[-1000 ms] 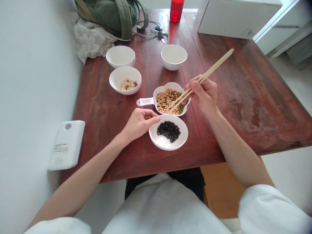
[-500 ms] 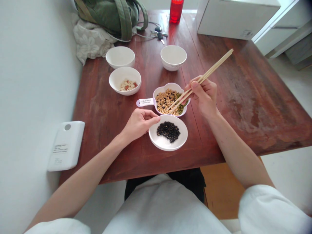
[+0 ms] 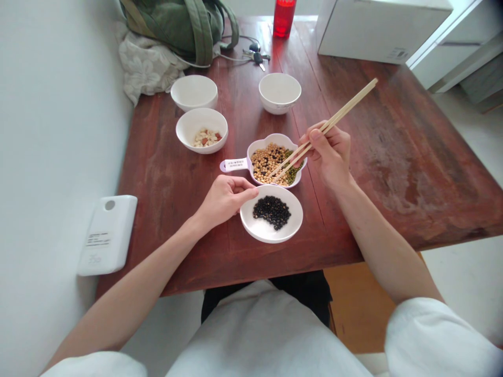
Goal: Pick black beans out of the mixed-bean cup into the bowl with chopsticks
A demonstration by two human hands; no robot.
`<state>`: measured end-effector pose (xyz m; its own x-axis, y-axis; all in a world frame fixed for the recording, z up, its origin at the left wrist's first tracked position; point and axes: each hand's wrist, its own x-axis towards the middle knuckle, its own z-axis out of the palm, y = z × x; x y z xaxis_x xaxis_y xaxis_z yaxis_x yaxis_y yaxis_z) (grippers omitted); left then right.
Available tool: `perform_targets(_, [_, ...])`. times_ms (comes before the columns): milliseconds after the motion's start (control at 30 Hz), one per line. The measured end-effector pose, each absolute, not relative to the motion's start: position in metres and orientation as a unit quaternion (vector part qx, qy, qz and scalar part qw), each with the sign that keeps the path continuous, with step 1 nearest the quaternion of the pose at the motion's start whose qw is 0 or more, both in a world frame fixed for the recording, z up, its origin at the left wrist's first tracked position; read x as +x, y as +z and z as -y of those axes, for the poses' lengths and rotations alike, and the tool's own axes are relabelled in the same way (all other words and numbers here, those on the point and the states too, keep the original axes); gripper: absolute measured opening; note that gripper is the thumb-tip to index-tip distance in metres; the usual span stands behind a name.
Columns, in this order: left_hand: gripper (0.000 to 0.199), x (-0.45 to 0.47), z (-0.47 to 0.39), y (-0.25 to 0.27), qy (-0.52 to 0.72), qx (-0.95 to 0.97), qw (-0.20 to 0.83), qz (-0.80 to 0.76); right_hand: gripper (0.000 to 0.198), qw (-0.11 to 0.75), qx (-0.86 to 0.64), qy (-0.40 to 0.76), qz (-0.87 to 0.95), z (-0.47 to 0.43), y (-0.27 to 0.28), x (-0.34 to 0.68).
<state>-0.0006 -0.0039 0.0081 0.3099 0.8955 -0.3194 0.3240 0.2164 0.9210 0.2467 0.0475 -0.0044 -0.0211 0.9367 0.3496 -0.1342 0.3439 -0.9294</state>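
Between the thumb and fingers of my left hand (image 3: 228, 200) is the rim of a white bowl (image 3: 255, 229). Black beans (image 3: 273, 212) lie in that bowl. My right hand (image 3: 328, 154) grips a pair of wooden chopsticks (image 3: 348, 107). Their tips reach down into a flower-shaped dish (image 3: 257, 142) with a labelled handle (image 3: 234, 165), just beyond the white bowl. Yellow soybeans (image 3: 261, 163), some black beans and green beans (image 3: 293, 174) fill the dish. Whether the tips pinch a bean is too small to tell.
Two white bowls stand at the back left; the nearer bowl (image 3: 188, 137) holds pale and reddish nut pieces. Another white bowl (image 3: 279, 94) stands behind the dish. Farther off are a green bag (image 3: 168, 29), keys (image 3: 257, 56), a red bottle (image 3: 283, 18) and a white box (image 3: 377, 31).
My right hand and the chopsticks have shifted very slightly to the right. My left hand keeps its hold on the bowl of black beans.
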Motion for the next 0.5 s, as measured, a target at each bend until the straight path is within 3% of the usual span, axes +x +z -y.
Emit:
perform_targets(300, [0.026, -0.0039, 0.0032, 0.0035, 0.249, 0.571, 0.584, -0.521, 0.025, 0.688, -0.389, 0.343, 0.508, -0.0527, -0.0051, 0.2470])
perform_targets(500, [0.025, -0.0039, 0.0033, 0.0053, 0.245, 0.567, 0.588, -0.522, 0.020, 0.668, -0.410, 0.319, 0.532, -0.0471, -0.0048, 0.2423])
